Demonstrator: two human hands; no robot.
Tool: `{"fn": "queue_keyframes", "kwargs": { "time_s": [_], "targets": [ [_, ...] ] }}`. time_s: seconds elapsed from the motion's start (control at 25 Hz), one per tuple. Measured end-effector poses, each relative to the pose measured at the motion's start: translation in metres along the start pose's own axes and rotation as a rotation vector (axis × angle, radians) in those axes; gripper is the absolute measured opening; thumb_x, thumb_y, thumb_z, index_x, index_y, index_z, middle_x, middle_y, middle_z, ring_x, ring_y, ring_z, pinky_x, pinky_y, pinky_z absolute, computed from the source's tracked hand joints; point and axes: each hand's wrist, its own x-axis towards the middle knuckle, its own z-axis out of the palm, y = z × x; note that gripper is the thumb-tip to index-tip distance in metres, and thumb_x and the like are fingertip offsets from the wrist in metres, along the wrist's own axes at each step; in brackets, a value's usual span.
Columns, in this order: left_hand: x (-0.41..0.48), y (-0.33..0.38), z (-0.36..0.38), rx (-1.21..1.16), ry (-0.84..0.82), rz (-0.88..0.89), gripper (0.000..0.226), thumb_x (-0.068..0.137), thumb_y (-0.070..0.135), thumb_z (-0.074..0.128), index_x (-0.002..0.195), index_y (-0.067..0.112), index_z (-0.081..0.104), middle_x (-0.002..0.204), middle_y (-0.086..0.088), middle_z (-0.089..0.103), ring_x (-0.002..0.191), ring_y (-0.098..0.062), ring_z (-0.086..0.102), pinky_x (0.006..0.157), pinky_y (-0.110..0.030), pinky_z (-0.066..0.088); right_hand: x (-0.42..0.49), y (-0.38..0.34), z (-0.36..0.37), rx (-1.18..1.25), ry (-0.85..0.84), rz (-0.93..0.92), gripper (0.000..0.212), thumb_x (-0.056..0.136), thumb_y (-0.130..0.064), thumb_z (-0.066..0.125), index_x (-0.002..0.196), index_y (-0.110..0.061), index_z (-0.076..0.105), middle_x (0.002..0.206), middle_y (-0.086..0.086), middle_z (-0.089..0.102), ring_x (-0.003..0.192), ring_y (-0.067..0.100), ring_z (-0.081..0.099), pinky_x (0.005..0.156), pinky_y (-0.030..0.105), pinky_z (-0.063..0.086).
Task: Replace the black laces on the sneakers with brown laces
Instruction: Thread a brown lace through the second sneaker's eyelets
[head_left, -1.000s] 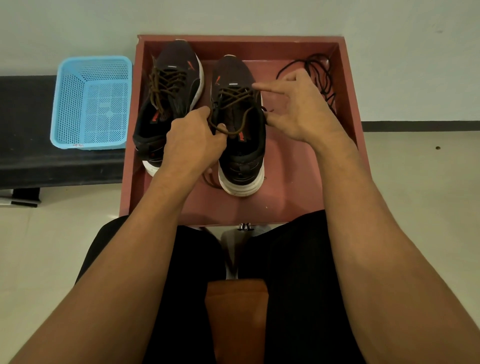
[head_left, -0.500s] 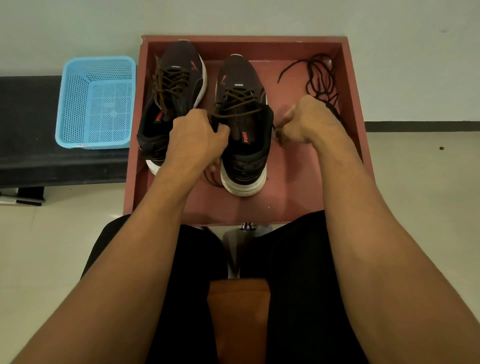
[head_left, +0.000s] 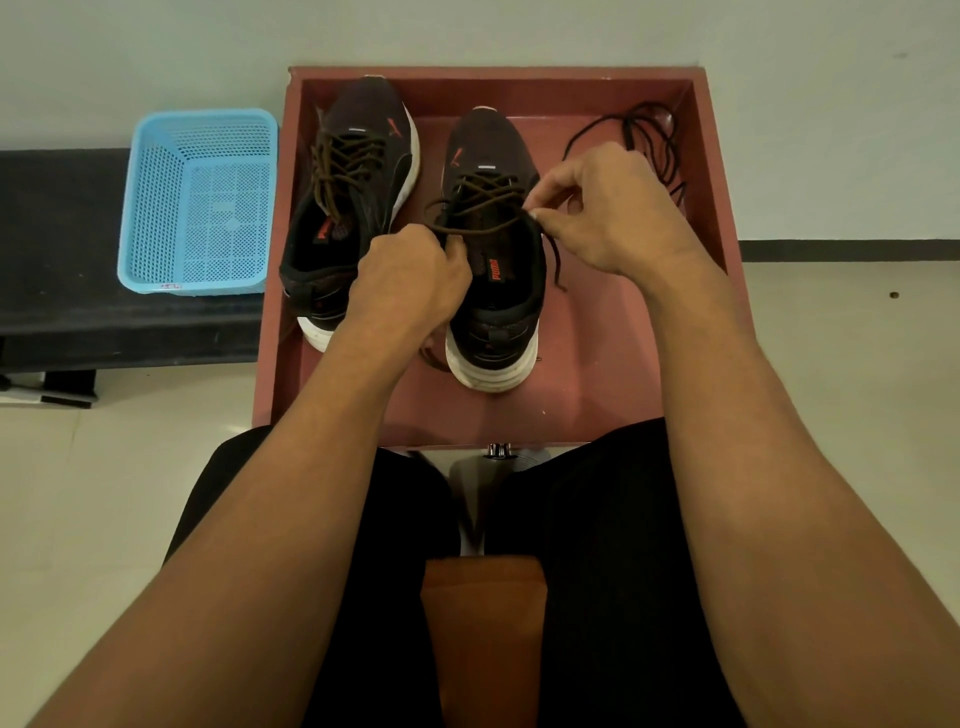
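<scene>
brown laces (head_left: 483, 200), blue basket (head_left: 200, 202), red tray (head_left: 597, 364)

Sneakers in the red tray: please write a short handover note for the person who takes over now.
Left hand grips the brown lace at the collar of the right-side sneaker; right hand pinches the same lace near the top right eyelet.
Both sneakers stand in the tray; black laces lie loose in its far right corner.
Done: black laces out, left-side sneaker laced brown.
Left: finish lacing the right-side sneaker and tie it.

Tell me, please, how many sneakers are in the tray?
2. The left sneaker lies by the tray's left wall; the right sneaker sits mid-tray, its brown lace held by the left hand and right hand.
</scene>
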Motion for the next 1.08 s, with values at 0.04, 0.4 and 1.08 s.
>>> {"fn": "queue_keyframes", "kwargs": {
  "time_s": [0.04, 0.4, 1.08],
  "targets": [
    [0.001, 0.001, 0.000, 0.009, 0.007, -0.004, 0.047, 0.106, 0.049, 0.040, 0.085, 0.011, 0.058, 0.089, -0.013, 0.066, 0.073, -0.030, 0.064, 0.074, -0.042, 0.056, 0.003, 0.006, 0.003, -0.031, -0.007, 0.052, 0.010, 0.098, -0.023, 0.072, 0.094, -0.027, 0.080, 0.082, -0.012, 0.066, 0.078, 0.004, 0.064, 0.076, 0.017, 0.051],
    [0.000, 0.003, -0.002, 0.075, -0.001, -0.008, 0.038, 0.110, 0.040, 0.038, 0.097, 0.010, 0.057, 0.097, -0.013, 0.059, 0.064, -0.019, 0.052, 0.063, -0.033, 0.042, 0.005, 0.029, 0.008, -0.083, -0.139, 0.278, 0.022, 0.090, -0.021, 0.077, 0.111, -0.016, 0.078, 0.107, 0.005, 0.074, 0.091, 0.021, 0.067, 0.080, 0.030, 0.052],
    [-0.005, 0.003, -0.008, -0.004, 0.088, 0.051, 0.045, 0.104, 0.052, 0.050, 0.115, 0.008, 0.055, 0.104, -0.011, 0.063, 0.079, -0.023, 0.060, 0.067, -0.034, 0.049, -0.002, 0.021, 0.006, 0.177, -0.080, 0.218, 0.011, 0.096, -0.028, 0.076, 0.090, -0.021, 0.082, 0.087, -0.001, 0.079, 0.090, 0.015, 0.075, 0.087, 0.032, 0.060]
  ]
}}
